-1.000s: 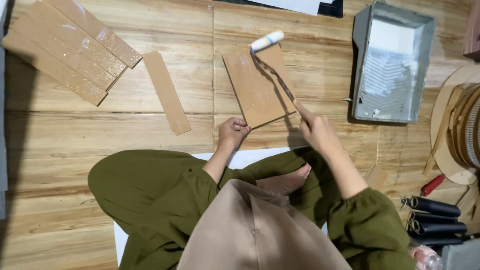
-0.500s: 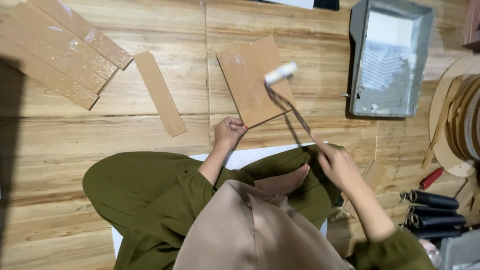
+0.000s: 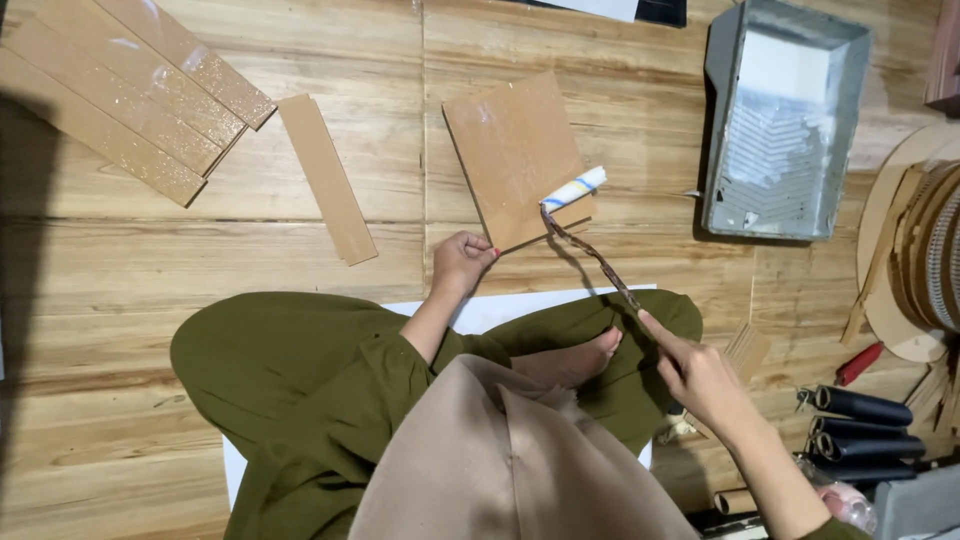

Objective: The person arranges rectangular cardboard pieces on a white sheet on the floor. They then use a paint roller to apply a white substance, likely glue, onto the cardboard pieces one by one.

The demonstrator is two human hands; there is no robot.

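Note:
I sit cross-legged in green trousers on a wooden floor. My right hand (image 3: 700,378) grips the long handle of a small paint roller (image 3: 573,189), whose white sleeve with blue and yellow stripes rests on the lower right corner of a square brown board (image 3: 510,150). My left hand (image 3: 462,262) presses with curled fingers on the near edge of that board, holding it down. The board's surface looks wet and glossy.
A grey roller tray (image 3: 785,120) with white liquid lies to the right. A narrow brown strip (image 3: 325,178) and a stack of glossy strips (image 3: 120,95) lie left. Dark rolled tubes (image 3: 865,425), a red-handled tool (image 3: 858,364) and round wooden pieces (image 3: 920,250) crowd the right side.
The roller has travelled down the board from its far edge to its near right corner, as my right hand drew back toward my knee. My left hand stayed on the board.

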